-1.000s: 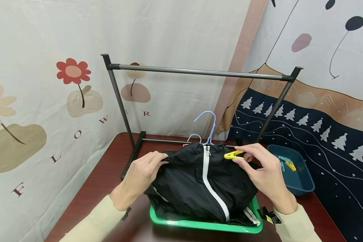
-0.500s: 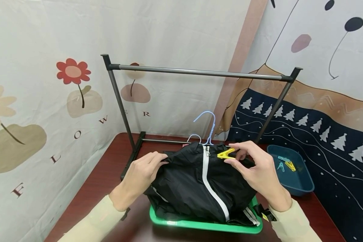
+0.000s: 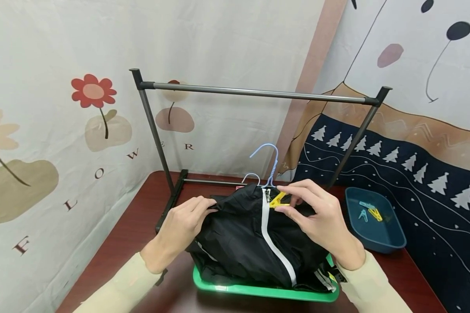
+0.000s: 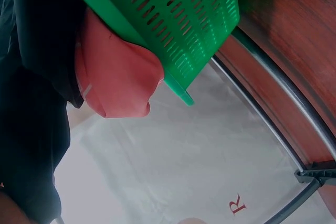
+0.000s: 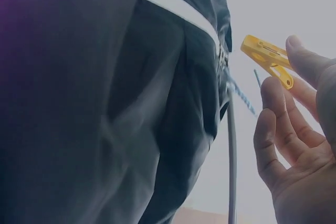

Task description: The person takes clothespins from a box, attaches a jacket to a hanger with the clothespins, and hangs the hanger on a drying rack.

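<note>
- Printed cloth (image 3: 43, 48) backs the head view; a grey rack (image 3: 254, 92) stands on the red-brown table (image 3: 137, 217).
- Before the rack, the black jacket (image 3: 235, 230) lies heaped over a green basket (image 3: 266, 295), a blue hanger (image 3: 276, 161) hooking up from the collar.
- Your left hand (image 3: 182, 219) pinches the jacket's edge, left of the collar; a steady hold there should stop the fabric slipping.
- Your right hand (image 3: 317, 213) grasps a yellow clip (image 3: 278, 201) between thumb and fingertips, its nose beside the white zip (image 3: 265, 213).
- To the right, spare clips (image 3: 375, 214) lie in a blue tray (image 3: 387, 232).
- From the left wrist, jacket fabric hangs beside the basket's slotted wall and some red material (image 4: 115, 72); you cannot judge the finger hold here.
- From the right wrist, the clip's handles sit spread, apparently unsqueezed, its nose apart from the cloth. Best squeeze near the handle ends, line the nose up squarely, then ease off gently.
</note>
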`<state>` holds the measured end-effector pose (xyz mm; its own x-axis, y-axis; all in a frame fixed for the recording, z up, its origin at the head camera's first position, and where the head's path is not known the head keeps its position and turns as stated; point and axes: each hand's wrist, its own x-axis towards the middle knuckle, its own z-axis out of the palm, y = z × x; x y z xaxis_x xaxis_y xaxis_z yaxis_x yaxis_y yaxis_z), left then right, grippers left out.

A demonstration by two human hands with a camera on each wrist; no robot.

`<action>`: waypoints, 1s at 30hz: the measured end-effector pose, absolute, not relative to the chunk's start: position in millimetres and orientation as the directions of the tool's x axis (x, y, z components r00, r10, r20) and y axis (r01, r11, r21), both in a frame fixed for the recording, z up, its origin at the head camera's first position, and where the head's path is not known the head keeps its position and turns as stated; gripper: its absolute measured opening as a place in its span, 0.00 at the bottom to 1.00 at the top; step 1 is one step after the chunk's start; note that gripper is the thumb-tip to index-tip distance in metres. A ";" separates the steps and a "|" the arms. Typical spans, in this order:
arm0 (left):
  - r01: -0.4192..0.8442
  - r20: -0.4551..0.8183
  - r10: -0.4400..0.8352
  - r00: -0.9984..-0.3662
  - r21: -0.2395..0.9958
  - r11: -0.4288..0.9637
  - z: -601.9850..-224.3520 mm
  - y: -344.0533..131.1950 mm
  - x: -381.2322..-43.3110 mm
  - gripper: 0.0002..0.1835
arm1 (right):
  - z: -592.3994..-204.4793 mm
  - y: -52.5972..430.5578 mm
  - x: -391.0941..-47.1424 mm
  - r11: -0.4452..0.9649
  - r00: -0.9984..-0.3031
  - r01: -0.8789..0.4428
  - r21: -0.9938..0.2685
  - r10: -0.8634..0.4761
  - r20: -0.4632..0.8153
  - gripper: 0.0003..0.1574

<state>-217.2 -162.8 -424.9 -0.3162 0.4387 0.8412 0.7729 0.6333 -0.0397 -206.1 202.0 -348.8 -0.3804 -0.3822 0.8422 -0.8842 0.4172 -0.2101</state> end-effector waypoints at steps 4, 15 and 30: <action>0.772 0.839 0.440 -0.319 -0.039 0.634 -424.1 -162.6 -216.6 0.05 | -344.7 192.5 -205.8 0.399 -0.362 -0.895 -0.197 -0.395 0.844 0.32; 0.773 0.840 0.441 -0.316 -0.042 0.633 -424.0 -161.5 -217.0 0.05 | -336.4 170.3 -205.9 0.359 -0.356 -0.912 -0.198 -0.454 0.817 0.28; 0.769 0.827 0.457 -0.328 -0.048 0.638 -421.0 -161.7 -215.0 0.09 | -323.4 136.8 -207.1 0.348 -0.313 -0.926 -0.146 -0.490 0.813 0.31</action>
